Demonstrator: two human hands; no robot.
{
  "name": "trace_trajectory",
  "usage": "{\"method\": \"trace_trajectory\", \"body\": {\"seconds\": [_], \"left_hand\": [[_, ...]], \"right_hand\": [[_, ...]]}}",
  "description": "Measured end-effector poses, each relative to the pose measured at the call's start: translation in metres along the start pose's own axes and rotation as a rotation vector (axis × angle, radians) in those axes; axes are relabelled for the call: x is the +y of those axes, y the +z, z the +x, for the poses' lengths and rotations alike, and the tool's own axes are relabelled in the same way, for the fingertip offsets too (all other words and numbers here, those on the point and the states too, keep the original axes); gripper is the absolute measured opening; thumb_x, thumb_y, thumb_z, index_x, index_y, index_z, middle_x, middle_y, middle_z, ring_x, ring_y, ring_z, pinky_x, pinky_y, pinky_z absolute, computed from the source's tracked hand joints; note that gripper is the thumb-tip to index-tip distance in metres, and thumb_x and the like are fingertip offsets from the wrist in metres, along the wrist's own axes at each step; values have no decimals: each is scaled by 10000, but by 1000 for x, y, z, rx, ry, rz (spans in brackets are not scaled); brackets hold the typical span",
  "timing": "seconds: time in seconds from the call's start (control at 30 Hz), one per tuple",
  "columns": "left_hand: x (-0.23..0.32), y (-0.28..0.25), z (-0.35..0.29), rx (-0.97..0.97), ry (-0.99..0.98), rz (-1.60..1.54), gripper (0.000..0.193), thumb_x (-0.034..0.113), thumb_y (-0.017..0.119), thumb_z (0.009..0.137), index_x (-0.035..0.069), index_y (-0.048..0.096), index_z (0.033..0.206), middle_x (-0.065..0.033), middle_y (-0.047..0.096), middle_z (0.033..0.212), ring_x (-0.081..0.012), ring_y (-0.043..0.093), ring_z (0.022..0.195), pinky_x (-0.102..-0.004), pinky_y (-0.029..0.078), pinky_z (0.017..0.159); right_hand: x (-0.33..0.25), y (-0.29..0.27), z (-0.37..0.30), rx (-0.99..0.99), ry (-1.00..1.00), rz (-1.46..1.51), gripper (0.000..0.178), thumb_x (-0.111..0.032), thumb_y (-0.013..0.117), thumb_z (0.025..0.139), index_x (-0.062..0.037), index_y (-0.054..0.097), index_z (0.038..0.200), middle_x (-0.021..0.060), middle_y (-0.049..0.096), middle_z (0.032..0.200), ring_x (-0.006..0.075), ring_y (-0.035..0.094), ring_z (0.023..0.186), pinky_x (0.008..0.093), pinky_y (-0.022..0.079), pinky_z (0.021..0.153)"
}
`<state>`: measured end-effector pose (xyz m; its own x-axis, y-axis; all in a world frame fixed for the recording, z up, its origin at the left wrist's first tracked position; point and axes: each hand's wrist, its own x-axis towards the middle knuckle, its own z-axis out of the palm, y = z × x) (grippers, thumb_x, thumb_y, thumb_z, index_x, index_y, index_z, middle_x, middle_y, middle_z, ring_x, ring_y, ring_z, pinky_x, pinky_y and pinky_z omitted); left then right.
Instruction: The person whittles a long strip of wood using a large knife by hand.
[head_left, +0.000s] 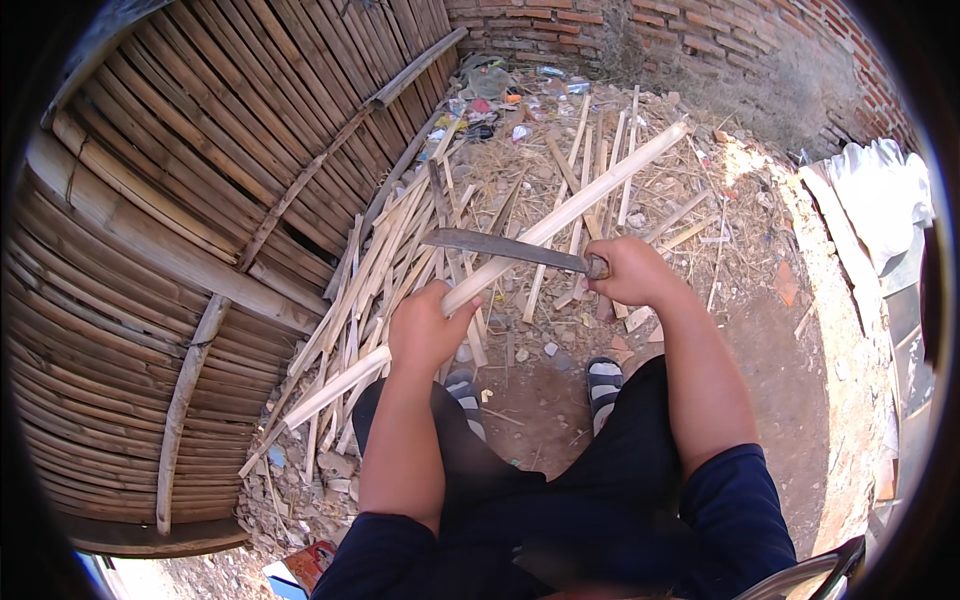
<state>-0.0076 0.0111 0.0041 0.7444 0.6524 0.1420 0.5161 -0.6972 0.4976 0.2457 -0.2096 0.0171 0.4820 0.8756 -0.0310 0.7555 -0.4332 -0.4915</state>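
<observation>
My left hand [427, 331] is wrapped round a long pale wooden strip [590, 193], which slants from the lower left up to the far right. In my right hand [627, 272] is the handle of a machete [510, 246]. Its broad dark blade points left and lies across the strip, just beyond my left hand. Whether the edge bites into the wood cannot be made out. Most of the handle is hidden inside my right fist.
Many loose strips [385, 270] lie heaped at the left beside a bamboo-slat wall [200, 160]. Rubble, straw and litter cover the ground toward a brick wall [690, 50]. My sandalled feet [604, 385] stand on bare dirt. A white sack [880, 185] is at the right.
</observation>
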Motion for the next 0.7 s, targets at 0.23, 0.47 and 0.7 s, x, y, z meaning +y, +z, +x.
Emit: {"method": "trace_trajectory", "body": {"seconds": [0.23,0.47,0.7], "left_hand": [[1,0,2,44,4,21,497,528,800,914,40,749,997,-200,753,844,-419,744,824,-513,574,746],[2,3,0,21,2,3,490,524,805,909,43,750,993,-200,749,836,-419,734,800,-517,566,727],[3,-2,0,28,4,-2,488,522,805,912,42,748,982,-201,747,834,-415,736,798,-513,565,718]], "right_hand": [[35,-5,3,322,282,80,385,-284,829,868,-41,747,1156,250,757,1000,451,725,988,515,567,877],[2,8,-2,70,-8,-29,304,-250,850,853,-28,720,1015,220,726,885,414,718,874,490,551,799],[23,-2,4,195,130,83,341,-294,829,865,-46,748,1085,226,756,976,435,729,953,507,571,852]]}}
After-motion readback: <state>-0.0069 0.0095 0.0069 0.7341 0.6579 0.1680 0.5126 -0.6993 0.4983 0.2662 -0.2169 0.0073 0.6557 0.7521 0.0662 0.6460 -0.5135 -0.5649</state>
